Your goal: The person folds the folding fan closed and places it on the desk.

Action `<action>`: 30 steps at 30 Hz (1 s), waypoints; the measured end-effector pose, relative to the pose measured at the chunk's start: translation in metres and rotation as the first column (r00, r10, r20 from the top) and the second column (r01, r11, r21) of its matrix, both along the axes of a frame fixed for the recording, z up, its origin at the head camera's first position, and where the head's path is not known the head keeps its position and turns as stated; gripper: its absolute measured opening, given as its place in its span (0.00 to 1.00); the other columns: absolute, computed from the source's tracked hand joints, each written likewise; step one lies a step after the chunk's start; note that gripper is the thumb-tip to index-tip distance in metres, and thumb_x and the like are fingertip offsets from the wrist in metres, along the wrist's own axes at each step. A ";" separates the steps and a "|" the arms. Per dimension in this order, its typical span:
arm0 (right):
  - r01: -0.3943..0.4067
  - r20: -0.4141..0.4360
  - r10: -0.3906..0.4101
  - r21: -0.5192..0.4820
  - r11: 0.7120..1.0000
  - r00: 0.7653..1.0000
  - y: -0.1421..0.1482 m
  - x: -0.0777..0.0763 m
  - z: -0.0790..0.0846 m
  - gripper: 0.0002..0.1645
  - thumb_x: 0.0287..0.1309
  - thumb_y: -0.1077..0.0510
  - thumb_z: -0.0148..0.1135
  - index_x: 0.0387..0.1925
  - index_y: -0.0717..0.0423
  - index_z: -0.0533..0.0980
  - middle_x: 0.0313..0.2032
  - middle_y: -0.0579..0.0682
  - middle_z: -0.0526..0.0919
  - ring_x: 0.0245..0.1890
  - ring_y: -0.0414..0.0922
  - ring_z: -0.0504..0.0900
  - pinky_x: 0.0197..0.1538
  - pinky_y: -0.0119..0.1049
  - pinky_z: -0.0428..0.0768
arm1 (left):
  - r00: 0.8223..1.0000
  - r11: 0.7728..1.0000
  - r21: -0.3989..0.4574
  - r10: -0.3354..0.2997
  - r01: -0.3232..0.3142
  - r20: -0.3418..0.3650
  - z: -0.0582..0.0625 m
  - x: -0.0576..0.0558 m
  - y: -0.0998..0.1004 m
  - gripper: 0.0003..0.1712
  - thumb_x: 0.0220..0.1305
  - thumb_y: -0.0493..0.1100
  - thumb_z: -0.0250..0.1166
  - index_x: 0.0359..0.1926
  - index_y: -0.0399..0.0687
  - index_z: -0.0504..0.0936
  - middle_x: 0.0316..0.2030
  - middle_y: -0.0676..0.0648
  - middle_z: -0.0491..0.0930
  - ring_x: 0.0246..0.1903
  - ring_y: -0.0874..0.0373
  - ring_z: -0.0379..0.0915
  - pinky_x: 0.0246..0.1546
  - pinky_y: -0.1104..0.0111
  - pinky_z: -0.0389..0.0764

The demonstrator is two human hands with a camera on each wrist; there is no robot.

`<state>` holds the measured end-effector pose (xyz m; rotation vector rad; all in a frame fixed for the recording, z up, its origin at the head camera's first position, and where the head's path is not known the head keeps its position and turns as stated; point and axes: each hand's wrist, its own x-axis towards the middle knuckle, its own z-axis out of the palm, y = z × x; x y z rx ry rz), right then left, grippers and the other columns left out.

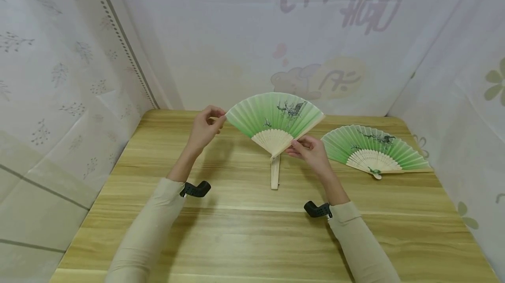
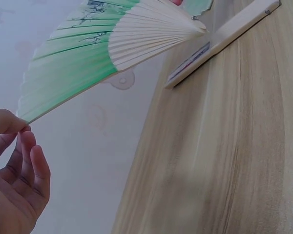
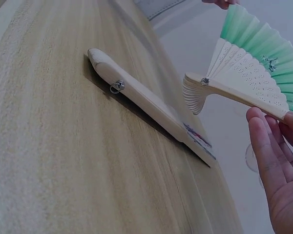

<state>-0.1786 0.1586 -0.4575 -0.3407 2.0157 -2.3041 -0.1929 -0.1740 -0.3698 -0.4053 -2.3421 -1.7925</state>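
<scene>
A green folding fan with pale pierced ribs and a dark branch print is spread wide above the table. My left hand pinches its left outer corner between thumb and fingers. On the other side my right hand grips the right outer rib, thumb on the rib's edge. The metal pivot shows at the narrow end in the right wrist view. Below lies a second, folded fan, closed into a narrow pale stick with a small metal ring at one end; the spread fan hides part of it in the head view.
Another green fan lies spread on the wooden table at the right, a green tie at its pivot. Printed white curtains stand behind the table and along both sides. A black camera mount sits on each wrist.
</scene>
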 end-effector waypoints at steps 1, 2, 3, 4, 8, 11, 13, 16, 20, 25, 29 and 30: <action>-0.003 -0.003 0.003 0.005 1.000 1.000 0.000 0.000 0.000 0.14 0.71 0.66 0.61 0.44 0.80 0.75 0.40 0.73 0.81 0.40 0.61 0.87 0.47 0.47 0.84 | 1.000 1.000 0.003 -0.005 0.005 -0.005 0.000 0.000 0.000 0.11 0.72 0.30 0.61 0.50 0.24 0.77 0.42 0.32 0.77 0.26 0.59 0.74 0.29 0.70 0.80; -0.006 -0.004 0.006 0.009 1.000 1.000 0.000 -0.001 0.000 0.14 0.71 0.66 0.61 0.44 0.80 0.75 0.40 0.74 0.81 0.41 0.64 0.86 0.47 0.47 0.84 | 1.000 1.000 0.006 -0.010 0.010 -0.009 0.001 0.000 0.000 0.11 0.72 0.30 0.60 0.50 0.23 0.77 0.42 0.31 0.77 0.26 0.59 0.74 0.29 0.69 0.80; -0.008 -0.006 0.008 0.017 1.000 1.000 -0.001 -0.001 0.000 0.13 0.71 0.66 0.61 0.44 0.79 0.75 0.40 0.74 0.81 0.42 0.66 0.85 0.47 0.47 0.84 | 1.000 1.000 0.009 -0.014 0.014 -0.013 0.001 0.000 0.000 0.11 0.72 0.29 0.60 0.50 0.23 0.76 0.43 0.30 0.77 0.26 0.59 0.74 0.29 0.68 0.80; -0.011 -0.009 0.011 0.024 1.000 1.000 -0.001 -0.001 0.000 0.13 0.71 0.66 0.61 0.44 0.79 0.76 0.40 0.74 0.81 0.43 0.69 0.84 0.47 0.47 0.84 | 1.000 1.000 0.011 -0.018 0.018 -0.017 0.002 0.000 0.000 0.11 0.72 0.29 0.60 0.50 0.23 0.76 0.43 0.30 0.77 0.26 0.59 0.74 0.30 0.68 0.80; -0.026 -0.017 0.027 0.038 0.999 0.999 -0.001 -0.002 -0.001 0.13 0.71 0.66 0.61 0.43 0.79 0.76 0.39 0.74 0.80 0.45 0.75 0.80 0.47 0.49 0.83 | 1.000 1.000 0.006 -0.022 0.023 -0.022 0.002 0.000 0.000 0.11 0.72 0.29 0.59 0.50 0.22 0.75 0.43 0.29 0.77 0.27 0.59 0.74 0.30 0.67 0.80; -0.037 -0.018 0.037 0.036 0.999 0.999 -0.002 -0.002 -0.001 0.13 0.71 0.66 0.61 0.43 0.79 0.76 0.39 0.74 0.80 0.45 0.75 0.79 0.47 0.50 0.83 | 1.000 1.000 -0.002 -0.024 0.024 -0.020 0.002 0.000 0.001 0.11 0.72 0.29 0.59 0.50 0.22 0.76 0.43 0.30 0.77 0.27 0.59 0.74 0.31 0.67 0.81; -0.038 -0.017 0.039 0.033 0.999 0.999 -0.003 -0.002 -0.001 0.13 0.70 0.66 0.61 0.43 0.79 0.76 0.39 0.74 0.80 0.44 0.75 0.80 0.47 0.50 0.83 | 0.999 1.000 -0.007 -0.026 0.026 -0.023 0.003 -0.001 0.001 0.11 0.72 0.30 0.60 0.50 0.23 0.76 0.43 0.30 0.77 0.27 0.59 0.74 0.31 0.65 0.81; -0.040 -0.028 0.041 0.044 0.998 0.999 -0.004 -0.002 0.000 0.13 0.70 0.66 0.61 0.43 0.78 0.76 0.39 0.73 0.81 0.44 0.73 0.81 0.47 0.49 0.83 | 0.999 0.999 -0.006 -0.032 0.032 -0.037 0.005 -0.002 0.002 0.11 0.72 0.29 0.60 0.50 0.23 0.76 0.43 0.30 0.78 0.26 0.59 0.74 0.31 0.65 0.81; -0.046 -0.039 0.049 0.060 0.997 0.998 -0.005 -0.002 0.002 0.13 0.71 0.65 0.61 0.43 0.77 0.77 0.39 0.71 0.81 0.44 0.72 0.81 0.47 0.48 0.83 | 0.998 0.999 -0.005 -0.033 0.033 -0.057 0.008 -0.003 0.004 0.10 0.71 0.29 0.60 0.49 0.23 0.77 0.42 0.29 0.78 0.25 0.58 0.74 0.30 0.64 0.81; -0.055 -0.039 0.058 0.060 0.997 0.998 -0.006 -0.003 0.004 0.13 0.71 0.65 0.62 0.43 0.77 0.77 0.39 0.71 0.81 0.44 0.70 0.82 0.48 0.49 0.83 | 0.996 0.999 -0.014 -0.037 0.036 -0.075 0.012 -0.005 0.008 0.10 0.71 0.29 0.60 0.49 0.23 0.77 0.42 0.29 0.78 0.24 0.58 0.73 0.30 0.61 0.80; -0.059 -0.037 0.062 0.065 0.996 0.997 -0.006 -0.003 0.004 0.12 0.70 0.65 0.62 0.42 0.77 0.77 0.39 0.71 0.81 0.43 0.69 0.83 0.47 0.50 0.83 | 0.997 0.999 -0.025 -0.042 0.040 -0.072 0.014 -0.005 0.009 0.10 0.71 0.29 0.60 0.49 0.23 0.77 0.42 0.30 0.78 0.24 0.57 0.73 0.31 0.58 0.81; -0.061 -0.035 0.063 0.067 0.996 0.997 -0.007 -0.003 0.004 0.12 0.70 0.65 0.62 0.42 0.77 0.77 0.39 0.71 0.81 0.43 0.69 0.83 0.48 0.50 0.83 | 0.997 0.999 -0.027 -0.042 0.041 -0.070 0.014 -0.006 0.009 0.10 0.71 0.29 0.60 0.49 0.23 0.77 0.42 0.30 0.78 0.24 0.57 0.73 0.31 0.58 0.81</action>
